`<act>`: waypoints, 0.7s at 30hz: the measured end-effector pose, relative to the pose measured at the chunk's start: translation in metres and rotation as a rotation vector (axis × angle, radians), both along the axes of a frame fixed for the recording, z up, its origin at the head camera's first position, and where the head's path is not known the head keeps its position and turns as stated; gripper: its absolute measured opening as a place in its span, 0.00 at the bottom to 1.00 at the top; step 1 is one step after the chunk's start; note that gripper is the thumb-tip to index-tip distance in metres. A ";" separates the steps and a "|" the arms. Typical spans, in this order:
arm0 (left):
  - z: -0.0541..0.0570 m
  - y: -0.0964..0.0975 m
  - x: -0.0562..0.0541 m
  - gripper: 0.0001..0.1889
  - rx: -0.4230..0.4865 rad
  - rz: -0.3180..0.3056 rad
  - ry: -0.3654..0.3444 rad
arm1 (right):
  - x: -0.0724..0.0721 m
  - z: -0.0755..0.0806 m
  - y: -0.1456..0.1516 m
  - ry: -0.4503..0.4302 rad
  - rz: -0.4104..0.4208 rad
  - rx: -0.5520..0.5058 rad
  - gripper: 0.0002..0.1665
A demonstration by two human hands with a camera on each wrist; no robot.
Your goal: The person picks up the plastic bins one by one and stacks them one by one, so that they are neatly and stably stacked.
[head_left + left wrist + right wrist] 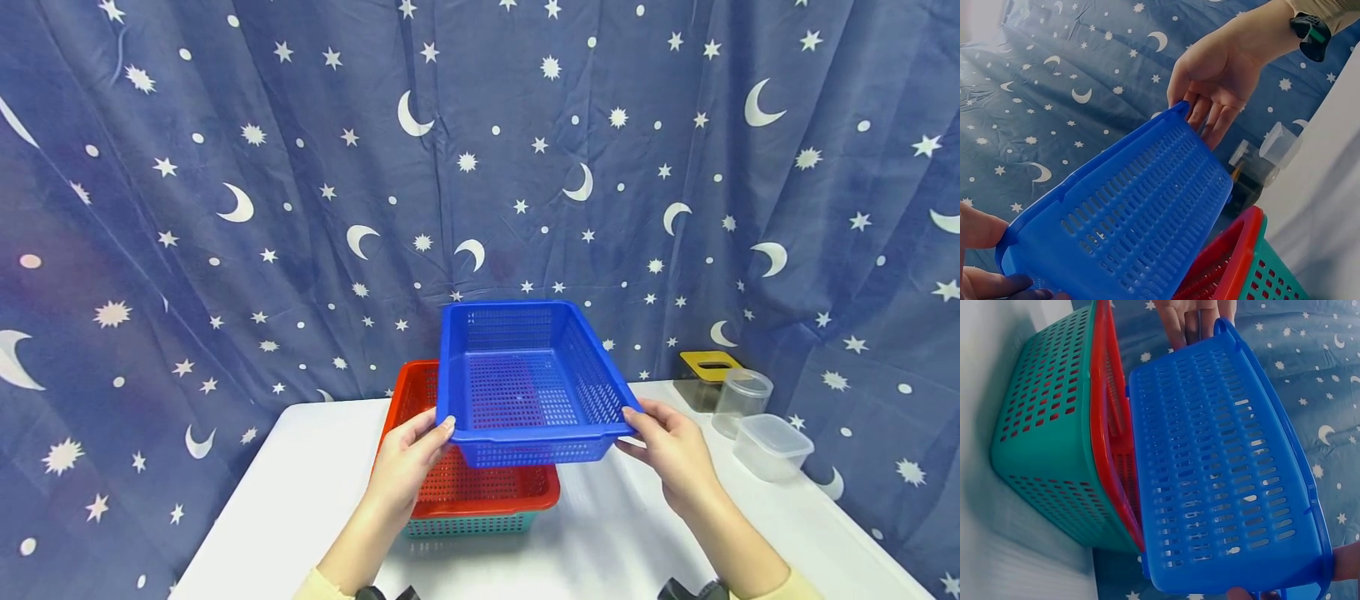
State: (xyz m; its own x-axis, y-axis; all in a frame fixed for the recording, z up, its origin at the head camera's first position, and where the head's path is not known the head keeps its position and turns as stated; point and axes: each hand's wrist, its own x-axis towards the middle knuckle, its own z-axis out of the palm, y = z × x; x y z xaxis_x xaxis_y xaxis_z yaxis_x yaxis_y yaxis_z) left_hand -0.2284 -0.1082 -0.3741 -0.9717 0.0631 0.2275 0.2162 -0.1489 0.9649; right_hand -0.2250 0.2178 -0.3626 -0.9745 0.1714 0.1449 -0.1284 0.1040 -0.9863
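Note:
A blue perforated plastic basket (517, 435) is held up in the air between both hands, its open side tilted toward the head camera. My left hand (405, 458) grips its near left corner, thumb on the rim and fingers beneath. At the near right corner my right hand (671, 446) pinches the rim the same way. Below and to the left, a red basket (487, 504) sits nested inside a green basket (468, 525) on the table. In the right wrist view the blue basket's wall (1210, 462) appears close beside the red rim (1100, 425).
At the table's (322, 467) right side stand a box with a yellow lid (708, 367), a clear round jar (741, 404) and a clear rectangular container (772, 446). A dark blue curtain (495, 167) with moons and stars hangs behind the table.

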 end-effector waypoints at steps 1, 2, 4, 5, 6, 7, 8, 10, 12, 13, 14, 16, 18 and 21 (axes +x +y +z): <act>0.000 -0.001 0.001 0.23 0.001 -0.001 -0.002 | 0.000 0.000 -0.001 -0.001 0.000 0.002 0.28; 0.001 -0.002 0.001 0.23 0.003 -0.004 -0.005 | 0.000 0.000 -0.002 -0.001 0.000 0.002 0.28; 0.001 -0.005 0.002 0.23 0.001 -0.007 -0.007 | 0.000 0.000 -0.003 0.003 0.005 -0.002 0.28; 0.001 -0.006 0.002 0.23 0.000 -0.008 -0.008 | 0.000 0.001 -0.004 0.006 0.009 -0.007 0.28; 0.002 -0.007 0.003 0.23 0.001 -0.009 -0.007 | -0.001 0.001 -0.005 0.010 0.012 -0.010 0.28; 0.002 -0.008 0.003 0.23 0.001 -0.007 -0.008 | -0.001 0.001 -0.006 0.014 0.016 -0.014 0.28; 0.002 -0.010 0.003 0.23 0.002 -0.005 -0.010 | -0.001 0.002 -0.007 0.017 0.018 -0.012 0.28; 0.002 -0.012 0.004 0.23 0.009 0.000 -0.015 | -0.002 0.002 -0.009 0.019 0.023 -0.012 0.28; 0.001 -0.013 0.004 0.23 0.014 0.007 -0.021 | -0.002 0.002 -0.010 0.018 0.024 -0.011 0.28; 0.001 -0.014 0.004 0.23 0.016 0.011 -0.026 | -0.001 0.003 -0.011 0.017 0.026 -0.008 0.28; 0.001 -0.015 0.005 0.23 0.015 0.016 -0.030 | -0.001 0.002 -0.012 0.017 0.029 -0.008 0.28; 0.001 -0.016 0.005 0.23 0.018 0.022 -0.037 | 0.000 0.003 -0.013 0.014 0.034 -0.015 0.27; 0.001 -0.017 0.006 0.23 0.025 0.032 -0.046 | 0.000 0.002 -0.015 0.012 0.042 -0.015 0.27; 0.001 -0.019 0.008 0.24 0.038 0.040 -0.053 | 0.001 0.001 -0.018 0.012 0.050 -0.018 0.27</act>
